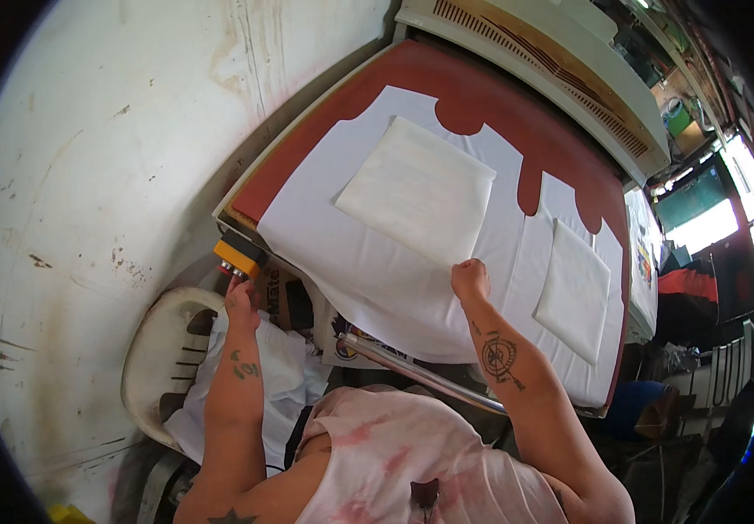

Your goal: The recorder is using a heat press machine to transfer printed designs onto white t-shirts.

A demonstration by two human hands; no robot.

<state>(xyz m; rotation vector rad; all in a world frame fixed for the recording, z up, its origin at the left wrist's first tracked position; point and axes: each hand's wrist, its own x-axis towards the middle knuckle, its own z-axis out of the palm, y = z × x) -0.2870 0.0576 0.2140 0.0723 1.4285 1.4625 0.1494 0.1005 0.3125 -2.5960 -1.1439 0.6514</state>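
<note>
My left hand [241,301] reaches up to the push buttons under a yellow and black control box [239,253], fingers stretched toward them and holding nothing. The box is at the near left corner of a heat press bed [377,72]. My right hand [471,279] is closed at the near corner of a large white sheet [416,188], pinching it there. That sheet lies on a white cut fabric piece [307,214] spread over the reddish bed. To the right, a smaller white sheet [573,288] lies on another white fabric piece [558,194].
Behind the bed stands the press's long vented housing [551,70]. A stained white wall [106,175] runs along the left. Below my left hand, a white plastic chair [154,349] holds white cloth [246,371]. A metal bar [420,371] crosses the bed's near side.
</note>
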